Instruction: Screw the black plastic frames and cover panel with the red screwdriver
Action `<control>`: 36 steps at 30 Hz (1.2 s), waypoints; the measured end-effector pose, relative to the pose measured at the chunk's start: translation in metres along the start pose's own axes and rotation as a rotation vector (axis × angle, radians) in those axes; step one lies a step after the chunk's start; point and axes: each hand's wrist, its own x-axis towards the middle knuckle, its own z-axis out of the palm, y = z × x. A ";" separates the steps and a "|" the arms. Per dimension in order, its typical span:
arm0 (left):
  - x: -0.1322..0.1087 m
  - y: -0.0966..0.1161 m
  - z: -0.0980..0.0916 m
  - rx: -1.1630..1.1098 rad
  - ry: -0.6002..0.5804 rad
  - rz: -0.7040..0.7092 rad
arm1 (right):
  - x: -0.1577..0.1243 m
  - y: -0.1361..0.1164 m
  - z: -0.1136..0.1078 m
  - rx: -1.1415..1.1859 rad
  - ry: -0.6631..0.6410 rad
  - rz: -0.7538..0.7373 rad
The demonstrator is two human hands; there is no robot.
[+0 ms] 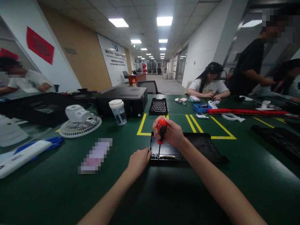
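Observation:
My right hand [172, 132] is closed around the red handle of a screwdriver [161, 124], which stands nearly upright. Its thin shaft points down to the near left part of a flat black casing [199, 145] on the table. Inside the casing's left part lies a shiny grey panel [167, 150], with small parts along its near edge. My left hand [139, 161] grips the casing's left edge, with the thumb near the corner; its other fingers are partly hidden. What the screwdriver's tip touches is too small to make out.
Behind the casing sit a black tray of small parts [158, 106], a blue box [202, 108] and a tape roll [229, 117]. To the left are a lidded cup [118, 112], a white fan [79, 122] and a blurred flat object [96, 155]. Several people are around the table.

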 end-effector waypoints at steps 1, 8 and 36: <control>0.000 0.000 0.000 0.003 0.001 -0.001 | 0.000 0.000 -0.001 0.006 -0.010 -0.002; 0.001 0.000 0.001 0.005 0.005 0.004 | 0.001 0.000 -0.009 0.010 -0.070 0.008; 0.002 -0.002 0.005 -0.005 0.015 0.011 | -0.004 -0.007 -0.015 -0.084 -0.129 0.025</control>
